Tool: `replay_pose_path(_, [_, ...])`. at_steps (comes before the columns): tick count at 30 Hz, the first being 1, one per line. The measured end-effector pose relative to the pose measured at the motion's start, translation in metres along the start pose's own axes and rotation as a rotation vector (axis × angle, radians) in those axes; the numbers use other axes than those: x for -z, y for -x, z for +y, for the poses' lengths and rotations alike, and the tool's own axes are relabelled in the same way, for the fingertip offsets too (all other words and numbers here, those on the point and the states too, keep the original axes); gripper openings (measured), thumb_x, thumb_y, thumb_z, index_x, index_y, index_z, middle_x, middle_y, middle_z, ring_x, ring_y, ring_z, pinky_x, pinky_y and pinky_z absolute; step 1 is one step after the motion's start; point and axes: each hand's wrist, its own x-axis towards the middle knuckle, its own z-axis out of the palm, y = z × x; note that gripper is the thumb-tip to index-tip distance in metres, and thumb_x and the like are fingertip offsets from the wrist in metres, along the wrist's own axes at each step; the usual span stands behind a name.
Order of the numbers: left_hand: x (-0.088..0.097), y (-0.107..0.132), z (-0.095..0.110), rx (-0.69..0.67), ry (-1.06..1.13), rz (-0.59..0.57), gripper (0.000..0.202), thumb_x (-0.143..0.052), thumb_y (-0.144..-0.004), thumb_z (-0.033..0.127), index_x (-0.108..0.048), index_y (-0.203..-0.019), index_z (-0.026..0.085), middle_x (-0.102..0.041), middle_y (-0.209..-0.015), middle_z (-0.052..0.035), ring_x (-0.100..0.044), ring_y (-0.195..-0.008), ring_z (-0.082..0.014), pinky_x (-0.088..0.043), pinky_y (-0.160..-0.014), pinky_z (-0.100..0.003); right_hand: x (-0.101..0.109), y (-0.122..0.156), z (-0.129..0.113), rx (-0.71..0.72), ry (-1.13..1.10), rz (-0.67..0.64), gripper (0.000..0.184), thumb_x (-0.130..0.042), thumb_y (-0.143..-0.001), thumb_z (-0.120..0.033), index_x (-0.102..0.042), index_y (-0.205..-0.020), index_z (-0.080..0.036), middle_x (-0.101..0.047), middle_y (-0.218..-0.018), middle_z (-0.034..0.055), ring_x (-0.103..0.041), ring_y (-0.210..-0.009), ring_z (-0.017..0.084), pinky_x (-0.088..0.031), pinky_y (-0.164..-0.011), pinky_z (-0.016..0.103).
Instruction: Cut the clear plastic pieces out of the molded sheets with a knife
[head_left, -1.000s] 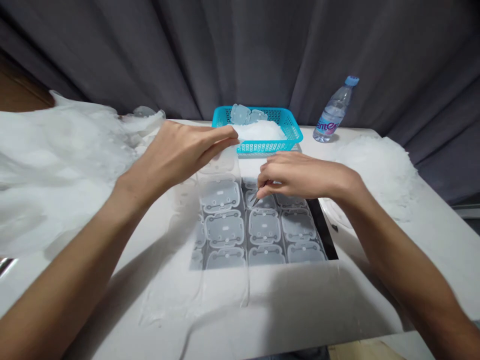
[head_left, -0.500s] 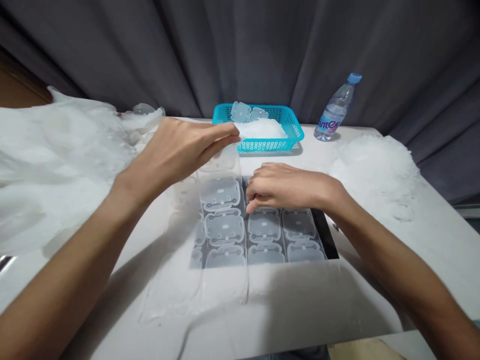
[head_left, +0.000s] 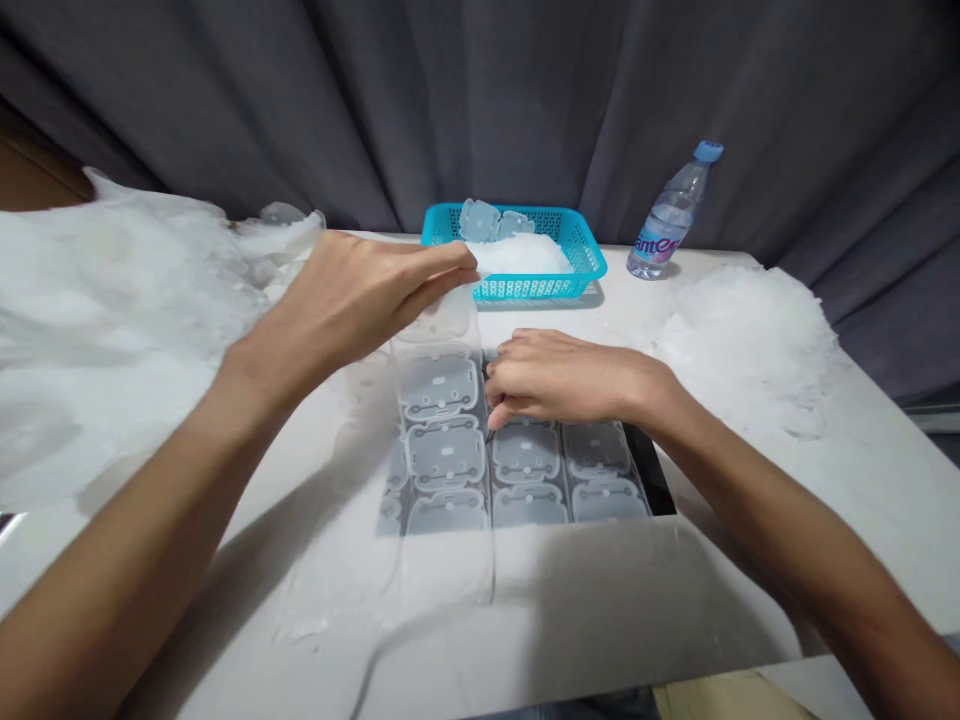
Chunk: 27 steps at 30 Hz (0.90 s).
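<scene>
My left hand (head_left: 382, 285) is closed in a pinch on the far end of a clear plastic sheet (head_left: 442, 575), holding that end off the table. Rounded, lid-like translucent shapes (head_left: 446, 452) show in columns where the sheet crosses a dark rectangular area (head_left: 660, 480) in the table. My right hand (head_left: 551, 375) is closed, knuckles up, over the right-hand columns. Its thumb and fingertips press together at the seam between two columns. Whatever they grip, if anything, is hidden beneath the fingers.
A blue perforated basket (head_left: 592, 262) stands at the back, holding white material and translucent pieces (head_left: 480, 220). Right of it is a water bottle (head_left: 664, 225). Piles of cloudy plastic film lie at left (head_left: 112, 330) and right (head_left: 750, 330). A dark curtain (head_left: 517, 90) hangs behind.
My right hand has shifted very slightly toward me along the seam. The left hand keeps its pinch in nearly the same place, and the whole view has moved a little.
</scene>
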Motion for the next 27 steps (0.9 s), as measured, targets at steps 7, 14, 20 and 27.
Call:
replay_pose_path(7, [-0.001, 0.002, -0.003, 0.010, -0.212, 0.015, 0.037, -0.036, -0.112, 0.039, -0.071, -0.112, 0.029, -0.078, -0.084, -0.0020, -0.068, -0.068, -0.0181, -0.030, -0.058, -0.032, 0.005, 0.004, -0.002, -0.029, -0.011, 0.014, 0.014, -0.069, -0.100, -0.026, -0.079, -0.097, -0.017, -0.073, -0.092, 0.0077, -0.059, -0.099, 0.024, -0.036, -0.087, 0.032])
replay_pose_path(14, [-0.003, 0.002, -0.006, -0.011, -0.267, 0.054, 0.042, -0.035, -0.113, 0.044, -0.071, -0.110, 0.023, -0.078, -0.084, -0.0035, -0.066, -0.064, -0.0155, -0.024, -0.056, -0.030, 0.009, 0.011, 0.003, -0.029, -0.076, -0.014, 0.021, -0.067, -0.102, -0.035, -0.079, -0.097, -0.019, -0.077, -0.100, 0.0072, -0.062, -0.106, 0.024, -0.038, -0.091, 0.032])
replay_pose_path(20, [-0.003, 0.003, -0.006, -0.030, -0.276, 0.087, 0.048, -0.030, -0.114, 0.046, -0.072, -0.109, 0.022, -0.077, -0.080, -0.0027, -0.066, -0.063, -0.0157, -0.024, -0.055, -0.029, 0.002, 0.004, -0.003, -0.020, -0.042, -0.057, 0.023, -0.066, -0.102, -0.035, -0.079, -0.096, -0.017, -0.076, -0.097, 0.0077, -0.060, -0.104, 0.024, -0.037, -0.088, 0.032])
replay_pose_path(27, [-0.004, 0.001, -0.006, -0.028, -0.265, 0.095, 0.054, -0.024, -0.114, 0.051, -0.071, -0.107, 0.024, -0.073, -0.076, -0.0008, -0.065, -0.060, -0.0149, -0.022, -0.055, -0.028, -0.004, 0.002, -0.002, 0.022, -0.005, -0.040, 0.022, -0.064, -0.103, -0.032, -0.079, -0.097, -0.017, -0.071, -0.091, 0.0068, -0.057, -0.098, 0.023, -0.035, -0.088, 0.032])
